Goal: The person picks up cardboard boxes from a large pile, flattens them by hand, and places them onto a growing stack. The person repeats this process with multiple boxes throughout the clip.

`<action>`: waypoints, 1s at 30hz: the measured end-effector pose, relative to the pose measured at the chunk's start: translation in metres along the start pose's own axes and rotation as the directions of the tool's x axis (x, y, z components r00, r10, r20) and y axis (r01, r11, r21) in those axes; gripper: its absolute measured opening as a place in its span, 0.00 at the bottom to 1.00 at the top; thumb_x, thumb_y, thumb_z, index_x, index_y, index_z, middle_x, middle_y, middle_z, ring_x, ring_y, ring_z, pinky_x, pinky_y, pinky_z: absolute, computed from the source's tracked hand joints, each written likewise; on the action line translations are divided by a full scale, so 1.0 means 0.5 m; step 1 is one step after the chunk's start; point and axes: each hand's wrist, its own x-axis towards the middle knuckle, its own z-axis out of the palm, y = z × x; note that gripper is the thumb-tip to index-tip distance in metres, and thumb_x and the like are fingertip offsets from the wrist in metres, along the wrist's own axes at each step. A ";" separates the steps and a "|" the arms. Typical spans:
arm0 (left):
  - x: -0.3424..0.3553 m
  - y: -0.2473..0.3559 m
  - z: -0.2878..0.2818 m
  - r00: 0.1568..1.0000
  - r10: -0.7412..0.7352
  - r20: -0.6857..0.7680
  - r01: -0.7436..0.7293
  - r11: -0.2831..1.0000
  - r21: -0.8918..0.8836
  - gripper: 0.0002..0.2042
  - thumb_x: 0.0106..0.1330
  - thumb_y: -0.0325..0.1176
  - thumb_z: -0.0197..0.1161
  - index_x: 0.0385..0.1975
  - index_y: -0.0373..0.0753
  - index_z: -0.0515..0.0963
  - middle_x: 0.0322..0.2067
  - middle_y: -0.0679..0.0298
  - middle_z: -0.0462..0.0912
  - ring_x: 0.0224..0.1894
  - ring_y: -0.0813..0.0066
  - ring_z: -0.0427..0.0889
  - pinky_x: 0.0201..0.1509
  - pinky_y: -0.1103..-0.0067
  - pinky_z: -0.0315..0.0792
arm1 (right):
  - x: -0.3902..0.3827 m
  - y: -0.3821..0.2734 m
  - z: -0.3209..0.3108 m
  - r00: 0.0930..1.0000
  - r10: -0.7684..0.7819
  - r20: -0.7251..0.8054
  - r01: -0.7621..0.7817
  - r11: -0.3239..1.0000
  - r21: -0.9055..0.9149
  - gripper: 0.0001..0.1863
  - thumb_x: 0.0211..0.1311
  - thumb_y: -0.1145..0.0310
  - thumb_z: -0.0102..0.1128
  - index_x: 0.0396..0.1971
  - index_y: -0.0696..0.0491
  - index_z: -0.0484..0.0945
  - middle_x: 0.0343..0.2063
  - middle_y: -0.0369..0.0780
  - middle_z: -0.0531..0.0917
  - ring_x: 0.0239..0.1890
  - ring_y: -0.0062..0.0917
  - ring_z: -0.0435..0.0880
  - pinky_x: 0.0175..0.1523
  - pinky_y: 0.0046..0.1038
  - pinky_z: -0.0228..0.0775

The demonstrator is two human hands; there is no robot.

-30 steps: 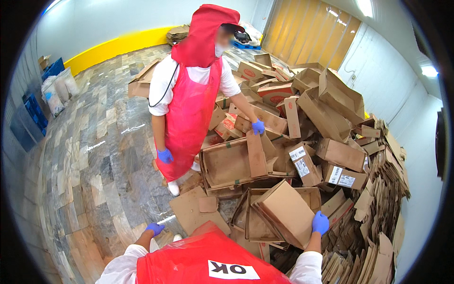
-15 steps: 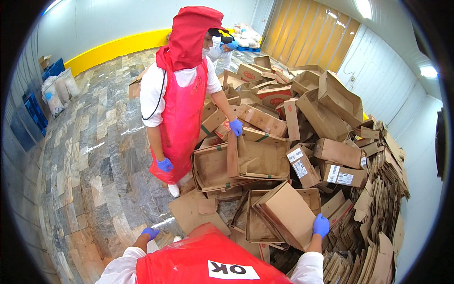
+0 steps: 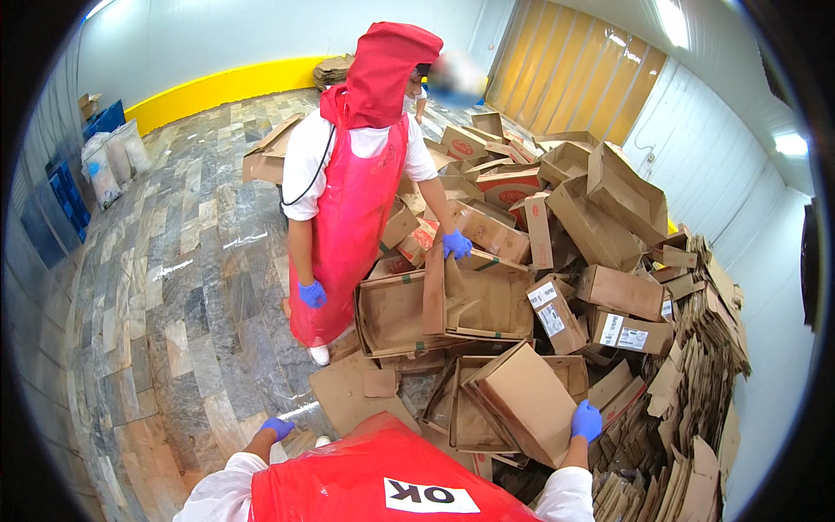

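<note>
My right hand, blue-gloved, is closed on the near end of a tilted brown cardboard box, which rests over an open carton tray. My left hand, also gloved, is held low over the floor with nothing in it, fingers loosely apart, left of a flat cardboard sheet. Facing the pile, a co-worker in red hood and apron grips an upright flap of a long open carton with one gloved hand; the other hand hangs down.
A large heap of cartons fills the right, beside stacked flattened cardboard. Tiled floor spans the left. White sacks and blue pallets line the left wall. Another person is partly hidden at the back.
The co-worker's gripped carton and upper hand have shifted left since a second ago. Another person has appeared behind the co-worker. My hands have stayed nearly in place.
</note>
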 end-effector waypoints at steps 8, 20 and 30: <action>-0.002 -0.013 0.004 1.000 -0.004 -0.018 0.004 1.000 0.003 0.34 0.72 0.64 0.51 0.60 0.39 0.82 0.63 0.48 0.80 0.67 0.49 0.78 0.72 0.64 0.71 | 0.003 0.006 0.012 1.000 -0.001 -0.008 0.001 1.000 0.007 0.32 0.71 0.47 0.43 0.34 0.59 0.90 0.39 0.56 0.88 0.43 0.55 0.88 0.52 0.52 0.77; -0.008 0.023 -0.013 0.999 0.015 -0.040 -0.015 1.000 0.009 0.36 0.70 0.65 0.53 0.59 0.34 0.82 0.61 0.44 0.81 0.64 0.45 0.80 0.68 0.61 0.73 | -0.002 -0.009 0.000 1.000 0.007 -0.001 -0.007 1.000 -0.019 0.31 0.71 0.48 0.45 0.36 0.59 0.90 0.40 0.56 0.88 0.43 0.55 0.88 0.51 0.52 0.78; -0.527 0.721 -0.521 0.258 0.639 -0.725 -0.951 0.300 -0.074 0.44 0.71 0.37 0.68 0.81 0.37 0.48 0.45 0.52 0.87 0.45 0.55 0.89 0.55 0.64 0.80 | 0.019 0.005 0.017 1.000 -0.008 0.017 0.009 0.999 -0.033 0.32 0.71 0.48 0.44 0.38 0.62 0.89 0.42 0.57 0.88 0.45 0.56 0.87 0.53 0.52 0.76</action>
